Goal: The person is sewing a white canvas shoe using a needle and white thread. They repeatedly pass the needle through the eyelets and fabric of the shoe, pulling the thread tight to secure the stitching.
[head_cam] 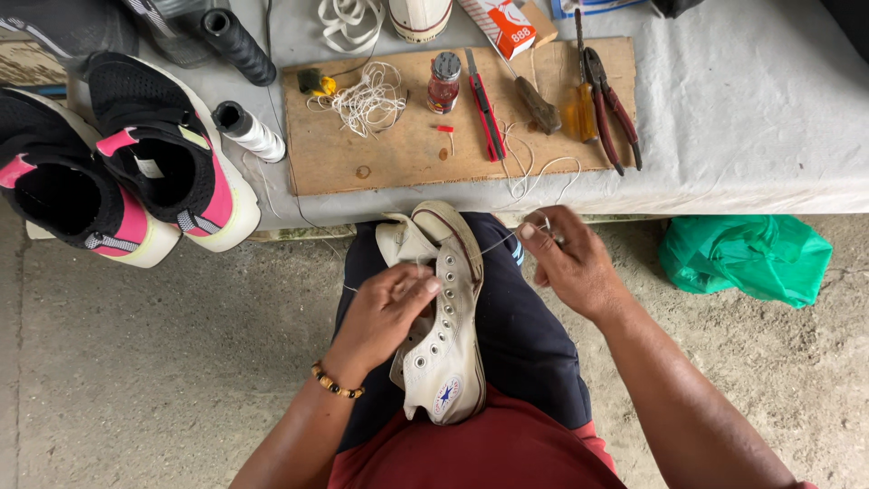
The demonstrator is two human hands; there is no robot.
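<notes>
A grey-covered table [751, 109] is filling the frame from ten to two o'clock, carrying a bare wooden board [398, 158] at twelve. At nine to ten o'clock a pair of black and pink shoes [118, 154] is sitting at the table's left end, and a crumpled green bag [747, 258] is lying on the concrete floor at three. At the centre, a white high-top sneaker [444, 317] is resting on the person's lap, toe toward the table. It is looking light and soft: canvas upper that will fold under pressure, with a stiffer rubber sole, so the sole edge or the heel seems the firm place to grip. The left hand [385, 312] is pressing on the sneaker's eyelet side, fingers curled tight on the canvas and possibly pinching a thread end, though that is hard to make out. The right hand [570, 263], at one o'clock of the sneaker, is pinching a thin white thread [498, 243] and drawing it taut. On the board, red-handled pliers [615, 109], a tangle of white cord [367, 100] and a small red bottle [444, 83] are lying.
</notes>
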